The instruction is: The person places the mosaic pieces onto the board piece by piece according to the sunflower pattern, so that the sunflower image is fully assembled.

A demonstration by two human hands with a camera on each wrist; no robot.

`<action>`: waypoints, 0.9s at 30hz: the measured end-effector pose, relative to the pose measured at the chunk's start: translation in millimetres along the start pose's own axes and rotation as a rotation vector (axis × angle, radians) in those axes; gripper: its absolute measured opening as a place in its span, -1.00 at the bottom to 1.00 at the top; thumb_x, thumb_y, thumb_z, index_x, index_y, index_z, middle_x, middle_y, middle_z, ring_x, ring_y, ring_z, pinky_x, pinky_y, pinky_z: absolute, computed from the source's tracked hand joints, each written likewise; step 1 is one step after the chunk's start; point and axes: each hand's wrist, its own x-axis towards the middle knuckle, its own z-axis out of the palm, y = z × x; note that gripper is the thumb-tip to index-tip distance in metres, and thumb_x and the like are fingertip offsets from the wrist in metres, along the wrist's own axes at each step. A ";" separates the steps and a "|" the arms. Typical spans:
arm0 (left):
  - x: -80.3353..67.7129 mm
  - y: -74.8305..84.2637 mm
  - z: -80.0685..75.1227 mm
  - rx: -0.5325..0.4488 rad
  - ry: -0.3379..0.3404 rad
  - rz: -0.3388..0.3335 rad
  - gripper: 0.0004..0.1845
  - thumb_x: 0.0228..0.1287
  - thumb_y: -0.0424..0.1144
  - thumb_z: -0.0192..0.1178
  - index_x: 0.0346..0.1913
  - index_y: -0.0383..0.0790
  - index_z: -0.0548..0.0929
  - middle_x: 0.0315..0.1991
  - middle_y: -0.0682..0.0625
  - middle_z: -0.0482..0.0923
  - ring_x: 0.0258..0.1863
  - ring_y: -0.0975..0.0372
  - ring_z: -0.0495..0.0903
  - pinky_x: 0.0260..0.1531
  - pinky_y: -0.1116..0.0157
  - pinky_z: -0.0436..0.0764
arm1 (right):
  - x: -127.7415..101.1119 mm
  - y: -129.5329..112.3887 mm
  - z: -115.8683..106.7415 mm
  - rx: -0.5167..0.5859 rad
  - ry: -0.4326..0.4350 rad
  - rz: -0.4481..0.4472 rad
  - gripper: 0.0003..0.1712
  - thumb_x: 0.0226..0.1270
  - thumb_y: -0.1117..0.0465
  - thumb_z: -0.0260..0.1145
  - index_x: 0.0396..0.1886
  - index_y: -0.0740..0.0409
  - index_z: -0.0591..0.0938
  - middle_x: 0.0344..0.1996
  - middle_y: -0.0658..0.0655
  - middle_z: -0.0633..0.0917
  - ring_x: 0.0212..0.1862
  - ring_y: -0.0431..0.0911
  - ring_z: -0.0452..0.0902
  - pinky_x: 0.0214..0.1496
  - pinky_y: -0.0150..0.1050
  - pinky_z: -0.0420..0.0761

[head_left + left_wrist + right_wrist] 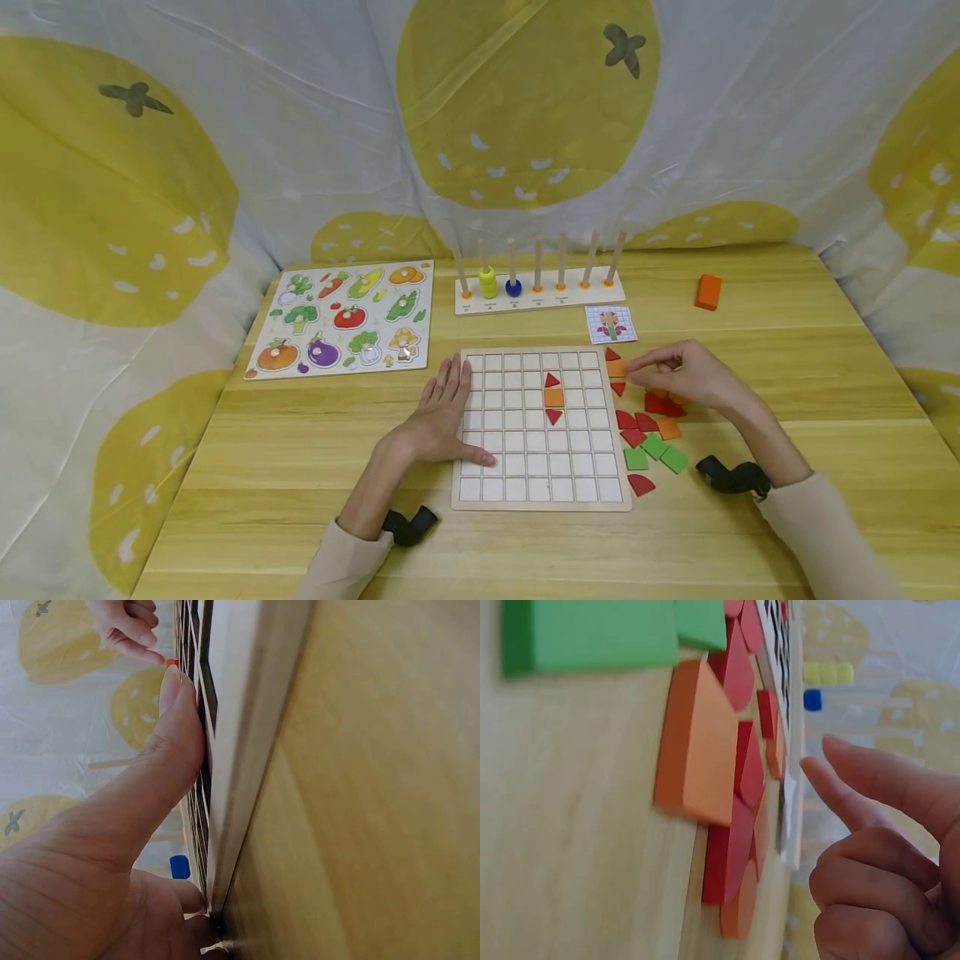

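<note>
My left hand (438, 425) lies spread over the left edge of a white wooden grid board (493, 502), its thumb (169, 720) resting on the grid. On the board sit an orange square tile (553, 397) and two red triangle tiles (552, 380), one above and one below it. My right hand (693, 375) hovers past the right edge, thumb and index finger stretched out with a gap between their tips, the other fingers curled. Those tips are close to another orange tile (617, 369), which lies between two red triangles along the board's edge.
Below the right hand lie loose red quarter-circles (641, 484), green squares (636, 458) and an orange tile (697, 750). A pattern card (600, 333), a peg stand (540, 301) with beads, a vegetable puzzle (352, 350) and an orange block (708, 292) are farther back.
</note>
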 end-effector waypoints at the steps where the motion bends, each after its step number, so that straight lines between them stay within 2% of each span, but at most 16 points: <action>1: 0.0 -0.1 0.1 0.001 0.001 0.001 0.56 0.01 0.24 0.56 0.64 -0.35 -0.43 0.66 -0.22 -0.68 0.66 -0.09 -0.60 0.66 -0.12 -0.31 | -0.8 1.4 -2.2 -0.008 0.005 0.005 -0.64 0.31 0.07 0.52 0.01 0.16 0.81 -0.70 -0.10 0.20 -0.60 -0.25 0.11 -0.56 -0.32 0.17; 6: 0.1 -0.3 0.3 0.003 0.006 0.004 0.56 0.00 0.25 0.56 0.64 -0.35 -0.43 0.66 -0.22 -0.67 0.67 -0.09 -0.60 0.66 -0.12 -0.31 | -4.3 6.9 -12.8 -0.070 0.029 0.033 -0.57 0.22 0.12 0.58 0.02 0.26 0.78 -0.68 -0.08 0.17 -0.58 -0.22 0.09 -0.55 -0.28 0.12; 11: 0.3 -0.4 0.5 0.006 0.007 0.006 0.56 0.00 0.25 0.56 0.64 -0.35 -0.42 0.66 -0.23 -0.67 0.67 -0.10 -0.59 0.67 -0.12 -0.30 | -3.9 14.0 -19.6 -0.118 0.023 0.069 -0.57 0.18 0.13 0.61 -0.04 0.29 0.77 -0.66 -0.07 0.21 -0.56 -0.21 0.12 -0.53 -0.27 0.12; 16: 0.2 -1.2 0.7 0.004 0.005 0.008 0.55 0.01 0.25 0.56 0.64 -0.35 -0.42 0.66 -0.23 -0.67 0.67 -0.09 -0.59 0.67 -0.12 -0.30 | -2.3 17.4 -19.4 -0.107 0.010 0.067 -0.63 0.19 0.14 0.59 -0.10 0.28 0.78 -0.67 -0.08 0.24 -0.57 -0.22 0.13 -0.54 -0.28 0.13; 21: -0.1 -1.4 0.4 -0.003 0.004 0.008 0.56 0.01 0.25 0.56 0.64 -0.35 -0.43 0.66 -0.23 -0.67 0.66 -0.10 -0.60 0.66 -0.13 -0.30 | -1.5 17.3 -16.9 -0.085 0.001 0.059 -0.63 0.24 0.11 0.57 -0.07 0.27 0.79 -0.68 -0.08 0.24 -0.58 -0.20 0.13 -0.55 -0.26 0.12; 27: 0.4 -1.6 1.3 -0.007 0.004 0.010 0.56 0.01 0.25 0.56 0.64 -0.35 -0.43 0.66 -0.22 -0.67 0.67 -0.09 -0.60 0.66 -0.14 -0.30 | -3.3 18.7 -19.8 -0.111 0.002 0.073 -0.59 0.17 0.11 0.61 -0.08 0.27 0.78 -0.66 -0.08 0.23 -0.57 -0.21 0.12 -0.54 -0.27 0.12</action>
